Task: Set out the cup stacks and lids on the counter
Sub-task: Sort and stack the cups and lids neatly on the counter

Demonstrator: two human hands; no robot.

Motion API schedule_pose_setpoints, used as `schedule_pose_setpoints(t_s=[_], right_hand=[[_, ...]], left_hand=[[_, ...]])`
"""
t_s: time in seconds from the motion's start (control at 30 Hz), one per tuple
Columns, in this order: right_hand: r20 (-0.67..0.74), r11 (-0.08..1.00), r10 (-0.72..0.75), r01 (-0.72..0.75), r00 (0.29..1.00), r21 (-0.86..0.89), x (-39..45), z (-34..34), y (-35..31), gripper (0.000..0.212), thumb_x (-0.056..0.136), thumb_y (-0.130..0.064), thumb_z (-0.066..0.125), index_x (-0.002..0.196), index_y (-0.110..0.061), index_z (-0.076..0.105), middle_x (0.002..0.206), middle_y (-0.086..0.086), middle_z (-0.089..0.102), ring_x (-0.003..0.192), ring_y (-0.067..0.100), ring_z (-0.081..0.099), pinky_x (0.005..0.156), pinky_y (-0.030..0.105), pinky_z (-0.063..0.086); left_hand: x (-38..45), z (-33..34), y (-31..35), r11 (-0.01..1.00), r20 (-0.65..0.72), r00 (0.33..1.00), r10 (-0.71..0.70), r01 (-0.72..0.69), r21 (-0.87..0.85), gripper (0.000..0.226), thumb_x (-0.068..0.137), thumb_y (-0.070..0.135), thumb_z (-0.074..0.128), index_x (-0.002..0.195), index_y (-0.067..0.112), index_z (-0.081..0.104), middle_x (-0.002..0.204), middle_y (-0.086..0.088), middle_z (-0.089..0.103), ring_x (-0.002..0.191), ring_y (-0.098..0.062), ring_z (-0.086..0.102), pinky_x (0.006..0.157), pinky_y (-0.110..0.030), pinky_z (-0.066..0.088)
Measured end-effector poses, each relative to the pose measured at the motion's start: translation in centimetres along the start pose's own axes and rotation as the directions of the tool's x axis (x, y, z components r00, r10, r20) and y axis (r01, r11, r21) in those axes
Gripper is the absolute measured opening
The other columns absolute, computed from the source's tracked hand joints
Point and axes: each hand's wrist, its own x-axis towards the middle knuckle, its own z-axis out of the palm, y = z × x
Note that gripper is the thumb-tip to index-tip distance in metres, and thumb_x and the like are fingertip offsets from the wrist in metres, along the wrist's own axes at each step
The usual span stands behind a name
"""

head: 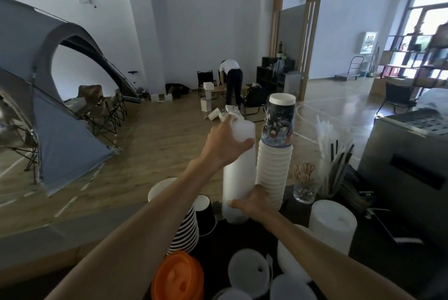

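Translucent frosted plastic cup stack (238, 178); ribbed white paper cup stack (274, 173) topped by a glossy printed cup (278, 121); glossy orange plastic lid (178, 276); clear glass jar (304, 190); glossy wooden floor (155, 139)

— What is seen at the left of the room?
— A grey tent (48, 96) is pitched on the wooden floor (155, 139), with folding chairs (109, 108) gathered at its arched opening.

— And at the far side?
— White walls (194, 32) are met by wooden pillars (312, 20). A person (231, 81) is bent over a low table beside a dark cabinet (269, 74).

— How is the room lit?
— Daylight is admitted through a large window (429, 13) at the far right, behind open shelving (412, 57), and is reflected on the floor near a hand trolley (351, 69).
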Motion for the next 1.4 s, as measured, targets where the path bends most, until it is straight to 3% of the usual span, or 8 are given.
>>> schedule_pose_setpoints(t_s=[0.4,0.53,0.7,0.83,0.97,1.13,1.23,1.4], right_hand=[[0.047,0.999,-0.038,0.038,0.998,-0.008,-0.4,0.1,0.6,0.078,0.075,-0.037,0.085,0.136,-0.011,0.043,0.137,0.005,0.053,0.126,0.025,0.053,0.099,0.037,0.050],[0.177,0.982,-0.060,0.090,0.982,-0.166,-1.4,-1.4,0.2,0.051,0.082,-0.034,0.078,0.120,-0.010,0.054,0.120,0.004,0.060,0.103,0.019,0.061,0.070,0.021,0.047],[0.326,0.883,-0.186,0.303,0.927,-0.358,-5.0,-3.8,-3.6,0.021,0.089,-0.035,0.072,0.098,-0.020,0.060,0.094,-0.003,0.063,0.076,0.006,0.057,0.065,0.017,0.043],[0.317,0.758,-0.467,0.558,0.826,-0.339,-9.7,-3.7,-10.2,0.057,0.088,-0.044,0.070,0.134,-0.016,0.054,0.124,0.002,0.064,0.106,0.015,0.062,0.090,0.032,0.053],[0.337,0.627,-0.635,0.718,0.696,-0.301,-12.4,-2.4,-15.4,0.083,0.081,-0.059,0.070,0.149,-0.025,0.036,0.151,0.001,0.044,0.135,0.020,0.044,0.104,0.039,0.040],[0.429,0.587,-0.537,0.687,0.727,-0.429,-12.5,1.6,-17.1,0.107,0.072,-0.068,0.073,0.155,-0.026,0.020,0.160,0.006,0.024,0.144,0.030,0.029,0.108,0.048,0.036],[0.395,0.592,-0.511,0.646,0.764,-0.482,-11.7,2.9,-17.0,0.107,0.071,-0.066,0.075,0.155,-0.026,0.021,0.159,0.007,0.025,0.143,0.032,0.030,0.107,0.048,0.037],[0.373,0.620,-0.478,0.606,0.795,-0.498,-11.0,3.2,-16.3,0.095,0.077,-0.057,0.075,0.152,-0.022,0.027,0.155,0.008,0.033,0.137,0.031,0.039,0.105,0.045,0.042]], left_hand=[[-0.4,0.5,-0.8,0.999,0.048,0.998,-0.033,0.032,0.025,0.079,0.078,0.044,0.075,0.142,0.018,0.037,0.125,-0.007,0.060,0.108,-0.027,0.060,0.088,-0.042,0.055],[-1.8,-1.3,-0.9,1.000,0.036,0.999,0.022,-0.022,-0.002,0.090,0.078,0.051,0.075,0.149,0.021,0.029,0.145,-0.003,0.048,0.128,-0.024,0.049,0.099,-0.039,0.043],[-6.9,-6.3,-2.2,0.994,-0.104,0.990,0.094,-0.098,-0.041,0.071,0.083,0.046,0.071,0.144,0.026,0.041,0.140,0.007,0.052,0.122,-0.006,0.051,0.101,-0.027,0.043],[-11.1,-9.8,-5.1,0.995,-0.278,0.959,0.056,-0.077,-0.066,0.042,0.093,0.024,0.063,0.134,0.023,0.054,0.125,0.010,0.060,0.111,-0.001,0.057,0.092,-0.015,0.043],[-15.9,-11.3,-10.5,0.993,-0.421,0.900,-0.113,0.094,-0.066,0.035,0.092,-0.002,0.051,0.119,0.017,0.060,0.109,0.006,0.064,0.101,-0.005,0.061,0.082,-0.014,0.044],[-21.7,-8.6,-19.0,0.936,-0.057,0.935,-0.349,0.351,0.028,0.038,0.088,0.003,0.064,0.109,0.035,0.057,0.106,0.011,0.065,0.099,-0.005,0.064,0.090,-0.031,0.055],[-22.3,-5.5,-21.4,0.941,0.135,0.932,-0.336,0.337,0.021,0.040,0.083,0.012,0.072,0.111,0.039,0.061,0.109,0.015,0.066,0.100,0.000,0.064,0.092,-0.034,0.055],[-20.6,-2.6,-21.3,0.946,0.276,0.924,-0.264,0.304,-0.114,0.048,0.083,0.030,0.074,0.126,0.043,0.057,0.122,0.021,0.064,0.114,0.004,0.058,0.100,-0.033,0.049]])
